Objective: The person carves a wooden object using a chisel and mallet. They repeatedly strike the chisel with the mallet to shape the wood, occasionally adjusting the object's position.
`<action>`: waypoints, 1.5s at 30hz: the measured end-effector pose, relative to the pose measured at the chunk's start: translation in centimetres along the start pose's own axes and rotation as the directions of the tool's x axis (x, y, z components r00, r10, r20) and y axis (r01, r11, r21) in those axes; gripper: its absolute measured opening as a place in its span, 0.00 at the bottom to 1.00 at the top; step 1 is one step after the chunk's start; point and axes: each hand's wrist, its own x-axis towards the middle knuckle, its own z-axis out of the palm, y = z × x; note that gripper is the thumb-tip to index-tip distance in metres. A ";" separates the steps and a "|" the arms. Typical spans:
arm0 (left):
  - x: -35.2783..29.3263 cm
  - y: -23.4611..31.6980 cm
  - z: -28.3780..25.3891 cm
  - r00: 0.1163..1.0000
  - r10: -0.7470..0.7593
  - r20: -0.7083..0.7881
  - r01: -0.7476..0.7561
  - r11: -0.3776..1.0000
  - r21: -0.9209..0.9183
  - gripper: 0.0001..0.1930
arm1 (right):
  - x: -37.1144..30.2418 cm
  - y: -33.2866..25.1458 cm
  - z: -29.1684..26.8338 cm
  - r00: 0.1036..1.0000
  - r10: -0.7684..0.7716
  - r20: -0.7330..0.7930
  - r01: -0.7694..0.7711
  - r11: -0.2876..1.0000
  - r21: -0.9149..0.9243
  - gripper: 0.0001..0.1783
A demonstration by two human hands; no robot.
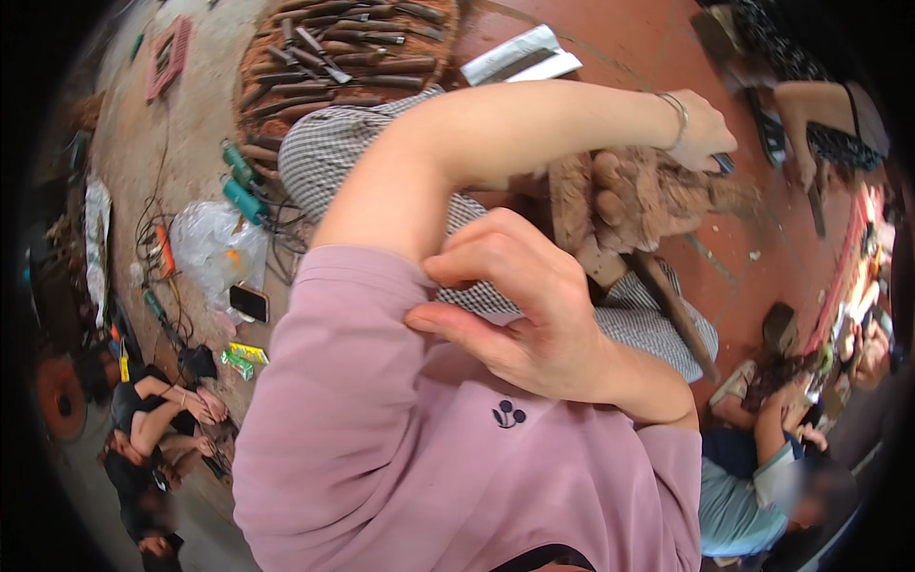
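My left arm reaches across to the far right, with a bracelet on its wrist. Its hand is closed beside a carved wooden figure, and a small dark blue thing shows at its fingers; its kind is not clear. Close to me, my right hand has thumb and fingertips at the hem of my pink left sleeve, pinching the cloth. The brown carving lies by my checked trousers. A long wooden stick rests across my leg, near the carving.
A round tray holds many wood-handled carving tools at the far left. Beside it lies white paper with a dark strip. Left are green power tools, cords, a plastic bag and a phone. Other people sit nearby.
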 end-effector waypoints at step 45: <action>-3.6 2.6 -0.2 0.977 0.166 0.138 -0.169 0.986 0.011 0.16 | -4.8 -6.3 -1.7 0.918 0.341 0.201 -0.287 0.223 0.932 0.06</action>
